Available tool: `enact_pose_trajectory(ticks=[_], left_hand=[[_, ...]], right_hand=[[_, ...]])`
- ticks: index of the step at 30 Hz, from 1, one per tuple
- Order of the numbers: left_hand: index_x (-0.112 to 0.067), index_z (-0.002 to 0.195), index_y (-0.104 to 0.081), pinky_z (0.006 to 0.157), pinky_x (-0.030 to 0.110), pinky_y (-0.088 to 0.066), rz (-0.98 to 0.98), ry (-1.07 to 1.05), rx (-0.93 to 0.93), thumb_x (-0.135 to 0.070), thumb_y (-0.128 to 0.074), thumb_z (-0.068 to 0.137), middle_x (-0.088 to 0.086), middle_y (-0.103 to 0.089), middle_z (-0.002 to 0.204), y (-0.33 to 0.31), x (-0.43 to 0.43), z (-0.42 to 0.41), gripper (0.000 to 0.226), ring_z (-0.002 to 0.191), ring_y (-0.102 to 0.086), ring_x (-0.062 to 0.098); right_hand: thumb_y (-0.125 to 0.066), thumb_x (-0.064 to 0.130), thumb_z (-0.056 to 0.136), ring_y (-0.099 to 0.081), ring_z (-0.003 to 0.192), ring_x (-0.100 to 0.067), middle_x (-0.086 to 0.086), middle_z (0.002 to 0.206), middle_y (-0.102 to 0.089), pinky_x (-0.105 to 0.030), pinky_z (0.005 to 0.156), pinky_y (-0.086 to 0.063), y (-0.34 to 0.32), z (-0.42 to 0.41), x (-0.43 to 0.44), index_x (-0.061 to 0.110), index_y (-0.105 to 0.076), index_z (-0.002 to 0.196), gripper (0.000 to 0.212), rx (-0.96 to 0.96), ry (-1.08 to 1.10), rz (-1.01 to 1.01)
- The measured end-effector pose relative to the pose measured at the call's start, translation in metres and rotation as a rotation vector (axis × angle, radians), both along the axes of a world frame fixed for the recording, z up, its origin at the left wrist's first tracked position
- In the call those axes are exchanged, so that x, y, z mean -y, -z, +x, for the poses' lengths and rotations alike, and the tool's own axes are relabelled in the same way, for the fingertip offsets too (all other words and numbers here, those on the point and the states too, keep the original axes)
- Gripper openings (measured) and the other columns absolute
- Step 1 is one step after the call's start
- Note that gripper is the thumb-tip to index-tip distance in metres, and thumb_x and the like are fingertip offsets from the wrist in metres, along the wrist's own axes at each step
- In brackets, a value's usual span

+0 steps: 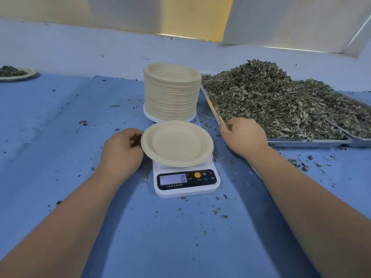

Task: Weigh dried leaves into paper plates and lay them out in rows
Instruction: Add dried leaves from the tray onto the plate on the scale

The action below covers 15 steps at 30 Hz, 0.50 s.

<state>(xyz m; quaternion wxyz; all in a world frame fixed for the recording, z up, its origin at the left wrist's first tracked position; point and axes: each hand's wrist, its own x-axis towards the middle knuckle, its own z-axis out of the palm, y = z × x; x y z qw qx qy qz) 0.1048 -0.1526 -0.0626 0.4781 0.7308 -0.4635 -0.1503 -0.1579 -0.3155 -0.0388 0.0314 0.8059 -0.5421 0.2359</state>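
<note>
Counting what sits on the blue cloth (60, 117): one white scale (186, 190), one empty paper plate (176, 143) on its platform, one tall stack of plates (171, 93) just behind, one filled plate (16, 73) far off left. At right are two trays, a metal tray (309, 139) heaped with dried leaves (281, 101) and the edge of a second tray (359, 141). Loose crumbs (83, 122) litter the cloth.

The left hand (122, 149) curls its fingers round the empty plate's left rim. The right hand (244, 135) is at the metal tray's near corner, fingers tucked under; whether they pinch leaves I cannot tell.

The scale's display (173, 179) reads 0. By an orange button (197, 175) stand M and T; the smaller print is unreadable.
</note>
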Motion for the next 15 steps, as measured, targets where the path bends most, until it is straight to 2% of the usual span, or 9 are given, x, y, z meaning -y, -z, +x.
enact_pose_trajectory(ticks=[3,6,10,13,15], left_hand=[[-0.025,0.105,-0.073,0.075,0.015,-0.045,-0.004,-0.008,-0.029,0.000,-0.053,0.089,-0.012,-0.073,0.102,-0.002,-0.001,-0.001,0.036,0.099,-0.066,0.004],[-0.027,0.103,-0.073,0.070,0.017,-0.044,-0.009,-0.022,-0.040,-0.003,-0.054,0.090,-0.011,-0.074,0.098,-0.003,-0.003,-0.003,0.033,0.093,-0.065,0.002],[-0.027,0.104,-0.072,0.066,0.018,-0.043,-0.003,-0.025,-0.047,-0.005,-0.055,0.090,-0.008,-0.074,0.096,-0.005,-0.004,-0.004,0.031,0.087,-0.064,0.002],[-0.029,0.105,-0.071,0.061,0.019,-0.040,0.009,-0.034,-0.017,-0.008,-0.056,0.090,-0.007,-0.073,0.091,-0.005,-0.004,-0.004,0.030,0.074,-0.060,0.001],[-0.029,0.105,-0.071,0.062,0.019,-0.040,0.007,-0.020,0.002,-0.009,-0.057,0.091,-0.009,-0.072,0.090,-0.004,-0.003,-0.004,0.028,0.075,-0.060,0.001]], right_hand=[[-0.049,0.036,0.099,-0.029,0.045,-0.022,-0.002,0.046,-0.032,-0.025,0.048,-0.026,-0.014,-0.003,0.016,0.015,-0.035,0.055,0.050,0.055,-0.034,0.137],[-0.048,0.034,0.099,-0.030,0.043,-0.022,-0.001,0.045,-0.033,-0.024,0.047,-0.028,-0.020,-0.009,0.027,0.015,-0.039,0.056,0.048,0.150,0.005,0.126],[-0.046,0.039,0.104,-0.038,0.046,-0.024,-0.005,0.047,-0.040,-0.027,0.048,-0.033,-0.015,-0.007,0.028,0.012,-0.042,0.057,0.054,0.088,0.010,0.191],[-0.044,0.042,0.105,-0.040,0.044,-0.024,-0.003,0.047,-0.041,-0.027,0.047,-0.034,-0.022,-0.007,0.028,0.014,-0.043,0.058,0.055,0.077,0.019,0.122],[-0.044,0.043,0.105,-0.040,0.042,-0.022,-0.002,0.046,-0.041,-0.027,0.046,-0.036,-0.030,-0.008,0.029,0.015,-0.042,0.057,0.056,0.123,0.016,0.062]])
